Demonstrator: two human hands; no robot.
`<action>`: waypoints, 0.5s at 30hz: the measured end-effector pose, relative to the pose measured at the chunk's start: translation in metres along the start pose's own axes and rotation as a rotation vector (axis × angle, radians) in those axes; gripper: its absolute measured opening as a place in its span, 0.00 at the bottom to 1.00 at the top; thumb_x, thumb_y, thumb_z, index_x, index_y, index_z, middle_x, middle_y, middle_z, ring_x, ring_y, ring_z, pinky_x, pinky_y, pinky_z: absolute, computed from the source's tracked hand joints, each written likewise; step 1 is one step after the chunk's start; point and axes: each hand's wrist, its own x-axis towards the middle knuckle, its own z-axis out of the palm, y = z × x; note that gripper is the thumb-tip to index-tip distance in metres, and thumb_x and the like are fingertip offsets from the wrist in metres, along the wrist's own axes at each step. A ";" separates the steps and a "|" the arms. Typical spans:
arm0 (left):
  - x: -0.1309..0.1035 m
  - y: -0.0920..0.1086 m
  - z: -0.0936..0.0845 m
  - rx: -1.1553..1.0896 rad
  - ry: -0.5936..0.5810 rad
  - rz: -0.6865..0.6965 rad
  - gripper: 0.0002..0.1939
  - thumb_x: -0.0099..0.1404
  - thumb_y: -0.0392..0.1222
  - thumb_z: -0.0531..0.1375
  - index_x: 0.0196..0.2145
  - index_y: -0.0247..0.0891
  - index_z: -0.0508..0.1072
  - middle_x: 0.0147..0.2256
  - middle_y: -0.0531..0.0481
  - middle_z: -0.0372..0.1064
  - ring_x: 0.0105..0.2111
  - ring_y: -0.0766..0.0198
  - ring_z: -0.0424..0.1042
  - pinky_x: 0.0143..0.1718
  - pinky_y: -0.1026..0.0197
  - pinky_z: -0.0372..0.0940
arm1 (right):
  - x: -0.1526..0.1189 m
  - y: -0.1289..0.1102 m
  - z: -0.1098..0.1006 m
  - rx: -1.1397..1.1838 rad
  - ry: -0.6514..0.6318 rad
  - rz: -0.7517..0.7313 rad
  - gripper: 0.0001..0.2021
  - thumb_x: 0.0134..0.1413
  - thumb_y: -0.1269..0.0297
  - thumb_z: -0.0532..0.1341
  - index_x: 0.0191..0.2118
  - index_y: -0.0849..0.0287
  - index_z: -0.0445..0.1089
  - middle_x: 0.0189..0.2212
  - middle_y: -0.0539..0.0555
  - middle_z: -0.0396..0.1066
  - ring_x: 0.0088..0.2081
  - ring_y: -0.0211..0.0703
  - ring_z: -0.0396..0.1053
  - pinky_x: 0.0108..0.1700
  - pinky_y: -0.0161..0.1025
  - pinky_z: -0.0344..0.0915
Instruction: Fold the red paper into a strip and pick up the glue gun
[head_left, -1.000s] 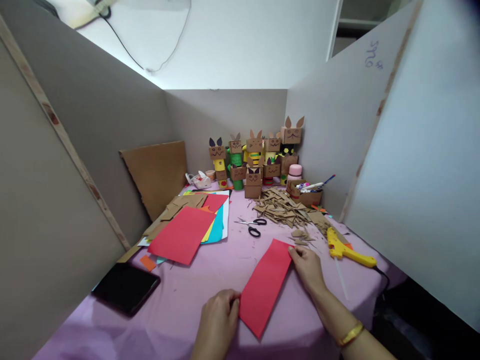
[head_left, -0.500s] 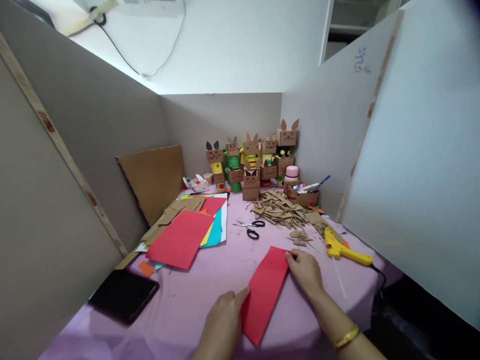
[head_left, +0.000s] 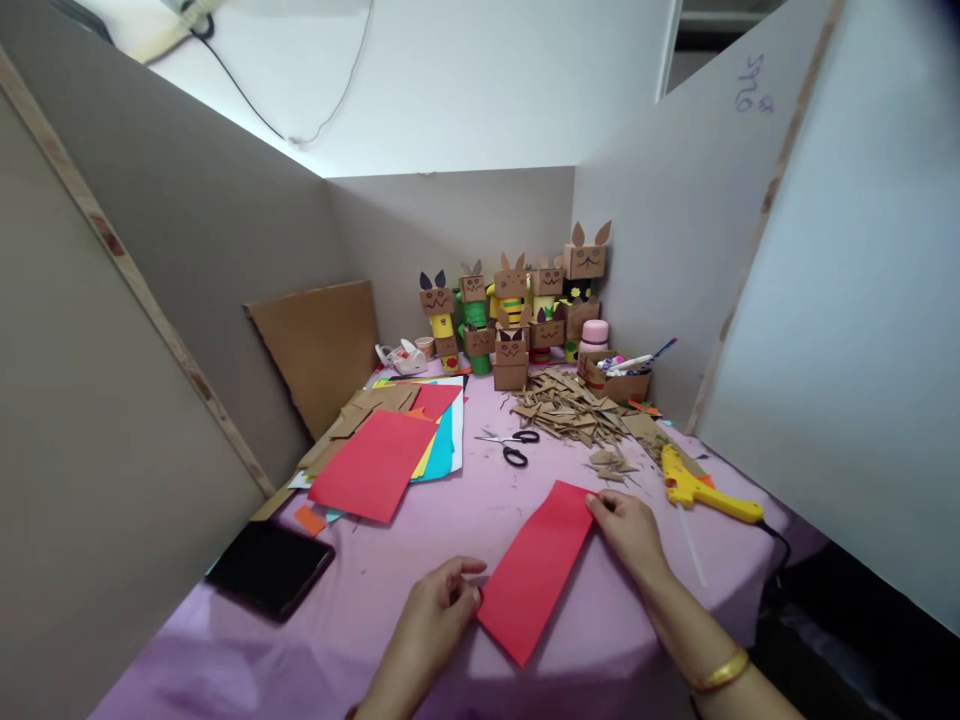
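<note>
I watch through a single camera worn on the person's head, looking forward and steeply enough down to take in the purple tablecloth [head_left: 420,520]. The left hand [head_left: 435,612] is near the lens just past 6 o'clock, the right hand [head_left: 628,528] between 4 and 5, both arms coming in from the lower edge. I face the grey back partition [head_left: 450,215] toward 12, well beyond the hands, with the left panel [head_left: 105,380] close by at 9 and the right panel [head_left: 862,350] at 3. From my seat the view is wide, reaching the white wall [head_left: 480,90] above the partition
</note>
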 end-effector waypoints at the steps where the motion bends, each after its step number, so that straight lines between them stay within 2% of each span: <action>1: 0.001 -0.001 0.000 -0.054 -0.013 -0.016 0.21 0.51 0.44 0.53 0.40 0.29 0.70 0.19 0.59 0.55 0.21 0.66 0.57 0.26 0.63 0.52 | 0.000 0.001 0.000 0.021 -0.003 -0.004 0.16 0.50 0.54 0.51 0.17 0.55 0.60 0.14 0.47 0.59 0.21 0.40 0.58 0.25 0.36 0.48; 5: 0.002 -0.003 0.002 -0.248 -0.051 -0.085 0.24 0.46 0.50 0.58 0.38 0.31 0.68 0.18 0.61 0.53 0.19 0.69 0.52 0.23 0.64 0.48 | 0.000 0.006 0.000 0.096 0.000 -0.014 0.17 0.49 0.52 0.52 0.16 0.56 0.60 0.14 0.46 0.59 0.21 0.39 0.57 0.24 0.36 0.48; 11: -0.004 0.002 0.002 -0.425 -0.103 -0.203 0.28 0.42 0.52 0.62 0.39 0.33 0.68 0.19 0.60 0.57 0.18 0.71 0.54 0.23 0.66 0.48 | 0.000 0.012 0.002 0.240 -0.002 -0.019 0.18 0.48 0.50 0.54 0.18 0.57 0.65 0.15 0.46 0.63 0.21 0.40 0.58 0.24 0.35 0.51; 13: -0.007 0.006 0.002 -0.446 -0.152 -0.229 0.23 0.41 0.51 0.63 0.33 0.33 0.71 0.18 0.59 0.59 0.18 0.72 0.55 0.22 0.66 0.49 | -0.001 0.013 0.002 0.287 -0.008 -0.020 0.18 0.48 0.49 0.55 0.20 0.57 0.68 0.17 0.47 0.65 0.22 0.40 0.60 0.24 0.35 0.53; 15: -0.009 0.010 0.002 -0.451 -0.199 -0.252 0.16 0.40 0.51 0.63 0.22 0.34 0.70 0.16 0.58 0.60 0.17 0.72 0.55 0.21 0.65 0.50 | -0.001 0.013 0.002 0.321 -0.009 -0.018 0.19 0.48 0.48 0.55 0.21 0.58 0.70 0.17 0.48 0.67 0.23 0.41 0.62 0.25 0.35 0.55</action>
